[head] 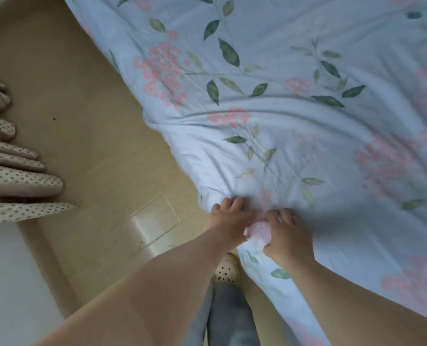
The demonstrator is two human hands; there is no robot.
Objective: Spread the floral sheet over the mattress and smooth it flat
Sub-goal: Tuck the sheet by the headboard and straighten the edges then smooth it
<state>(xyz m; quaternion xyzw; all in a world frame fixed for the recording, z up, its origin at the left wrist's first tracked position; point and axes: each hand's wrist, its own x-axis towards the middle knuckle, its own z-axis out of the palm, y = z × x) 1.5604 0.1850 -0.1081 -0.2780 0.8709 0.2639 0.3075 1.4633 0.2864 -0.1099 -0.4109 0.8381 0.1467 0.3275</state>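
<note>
Floral sheet (294,101) is draped over the bed, still pretty wrinkly, with creases fanning out from its near corner. Tan floor (87,136) runs along the sheet's left edge, with a dotted curtain (15,181) further left. Left hand (228,217) and right hand (287,237) both clutch bunched fabric at that corner. A white clog (226,269) sits just below it.

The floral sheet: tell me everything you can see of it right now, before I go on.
The floral sheet is pale blue, thin-looking cloth printed with pink flower clusters and green leaves. It lies spread over most of the view and drapes over the near edge toward the floor. It is not flat: long creases fan out from the near corner, where the fabric is bunched. The left hand and the right hand both grip that bunched corner, close together. What lies under it is hidden.
</note>
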